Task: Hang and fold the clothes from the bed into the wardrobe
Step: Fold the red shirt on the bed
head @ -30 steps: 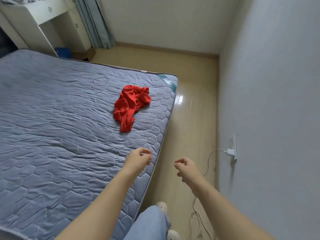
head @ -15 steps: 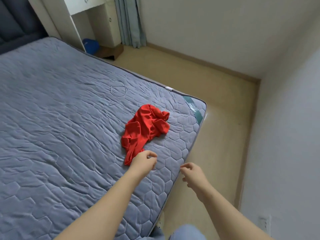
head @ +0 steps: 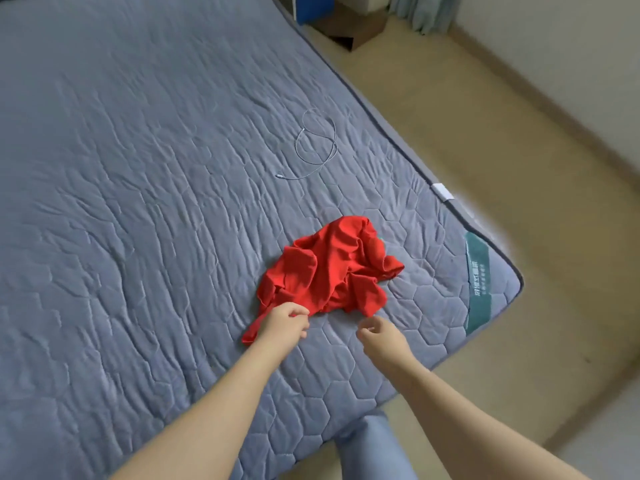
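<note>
A crumpled red garment (head: 332,271) lies on the grey-blue quilted mattress (head: 138,202), close to its near right corner. My left hand (head: 284,323) sits on the garment's near edge, covering part of a red tail of fabric, and its curled fingers and thumb pinch the cloth there. The garment still lies flat on the bed. My right hand (head: 379,336) hovers over bare mattress just short of the garment, fingers loosely curled around nothing. The wardrobe is out of view.
A thin white cable (head: 317,143) lies looped on the mattress beyond the garment. The bed's corner with a green label (head: 479,282) borders beige floor (head: 519,168) on the right. A brown box (head: 356,29) and curtain stand at the far wall.
I have moved closer to the bed and both hands have reached forward. My left hand has gone from empty air onto the garment's near edge; my right hand has come over the mattress.
</note>
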Tool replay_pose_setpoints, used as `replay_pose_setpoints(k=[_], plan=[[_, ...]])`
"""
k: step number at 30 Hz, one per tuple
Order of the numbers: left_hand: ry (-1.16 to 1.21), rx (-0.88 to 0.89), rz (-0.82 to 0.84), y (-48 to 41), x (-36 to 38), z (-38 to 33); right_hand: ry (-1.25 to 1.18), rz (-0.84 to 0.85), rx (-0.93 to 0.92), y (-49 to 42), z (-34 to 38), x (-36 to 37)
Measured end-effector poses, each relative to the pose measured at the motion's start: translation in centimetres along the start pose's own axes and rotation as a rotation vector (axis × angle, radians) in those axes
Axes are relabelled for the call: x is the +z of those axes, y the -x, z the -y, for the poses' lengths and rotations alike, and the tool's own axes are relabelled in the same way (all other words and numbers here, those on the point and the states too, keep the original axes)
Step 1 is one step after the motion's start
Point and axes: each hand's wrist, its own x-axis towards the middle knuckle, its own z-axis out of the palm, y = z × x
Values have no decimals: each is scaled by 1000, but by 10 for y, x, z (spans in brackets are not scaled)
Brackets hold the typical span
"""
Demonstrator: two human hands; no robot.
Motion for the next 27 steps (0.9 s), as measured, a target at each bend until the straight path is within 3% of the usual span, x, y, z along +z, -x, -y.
replay_pose_setpoints(k=[6,10,13,15,18,20,22,25,27], plan=[[-112,-191,-153,-88,52,23,306,150,-77,-125,-4,-12],[-360,-55,-399,-150,66,53,570,242,-245,-193,-22,20],[-561,-4,-555,-188,62,74,665,182,-378,-229,-29,36],[-537,-139,-522,-211,57,90,712,153,-451,-251,-35,46],[-279,-341,-359,-242,49,114,708,229,-383,-275,-47,61],[-500,-340,-324,-246,45,127,708,255,-383,-282,-57,63],[-631,-278,-383,-239,47,138,883,234,-475,-285,-68,59],[-339,-232,-349,-215,61,149,1230,132,-611,-291,-77,45],[-191,-171,-368,-199,65,156,1226,53,-611,-293,-77,36]])
